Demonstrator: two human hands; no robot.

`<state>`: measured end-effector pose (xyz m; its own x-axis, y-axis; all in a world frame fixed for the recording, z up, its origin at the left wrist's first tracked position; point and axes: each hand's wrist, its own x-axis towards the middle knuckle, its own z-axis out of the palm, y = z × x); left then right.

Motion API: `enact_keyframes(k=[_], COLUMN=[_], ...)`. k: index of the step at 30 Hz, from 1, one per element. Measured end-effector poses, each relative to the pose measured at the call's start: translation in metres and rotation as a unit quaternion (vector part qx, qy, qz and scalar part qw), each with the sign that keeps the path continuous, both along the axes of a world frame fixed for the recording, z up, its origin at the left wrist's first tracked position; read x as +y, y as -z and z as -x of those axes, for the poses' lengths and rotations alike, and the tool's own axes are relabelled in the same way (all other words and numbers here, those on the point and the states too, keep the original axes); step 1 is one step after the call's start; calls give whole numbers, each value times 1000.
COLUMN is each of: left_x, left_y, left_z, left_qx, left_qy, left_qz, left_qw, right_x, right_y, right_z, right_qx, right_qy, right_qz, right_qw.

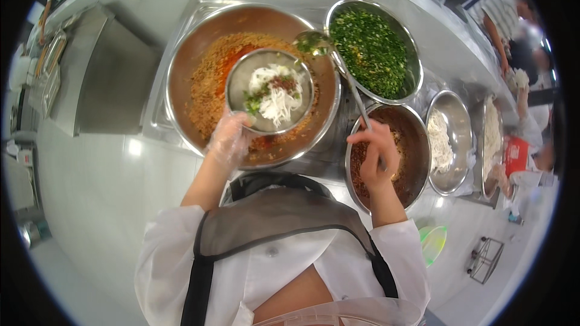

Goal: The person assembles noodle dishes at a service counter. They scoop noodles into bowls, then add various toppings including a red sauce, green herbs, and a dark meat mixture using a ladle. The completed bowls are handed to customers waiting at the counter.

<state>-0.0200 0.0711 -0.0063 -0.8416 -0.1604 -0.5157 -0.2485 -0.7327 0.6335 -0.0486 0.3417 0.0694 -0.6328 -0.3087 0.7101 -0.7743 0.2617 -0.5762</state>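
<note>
My left hand [231, 136], in a clear plastic glove, grips the rim of a small steel bowl [237, 122]. White noodles [284, 105], chopped greens and a reddish-brown topping lie in that bowl. It is held over a large steel basin [176, 127] of orange-brown crumbly mix [208, 81]. Bare and closed, my right hand [379, 152] holds the handle of a metal ladle [355, 89]. The ladle's head, with some green bits in it, hangs between the large basin and a bowl of chopped green herbs [370, 54].
Below the herbs stands a steel bowl of dark reddish-brown mix [412, 172]. Farther right are a bowl of white noodles [440, 142] and a long tray of noodles [492, 136]. Other people work at the far right. A stainless cabinet [118, 78] stands at left, a green basin [432, 244] at lower right.
</note>
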Motion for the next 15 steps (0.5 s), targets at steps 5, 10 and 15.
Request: enact_keyframes(k=[5,10,15], left_x=[-59,-107,-116], left_y=[7,1,2], left_z=[-23,-54,-76], left_qx=[1,31,35], left_qy=[-105,-170,-221], left_qz=[56,83,71], left_qw=[993,981,972], right_x=[-38,-71,-85], right_y=[46,110,114], right_z=[39,33,16], right_qx=[-352,-200,-398], right_qy=[32,2,-28], right_qz=[146,-168,-117], right_qw=[924,965,909])
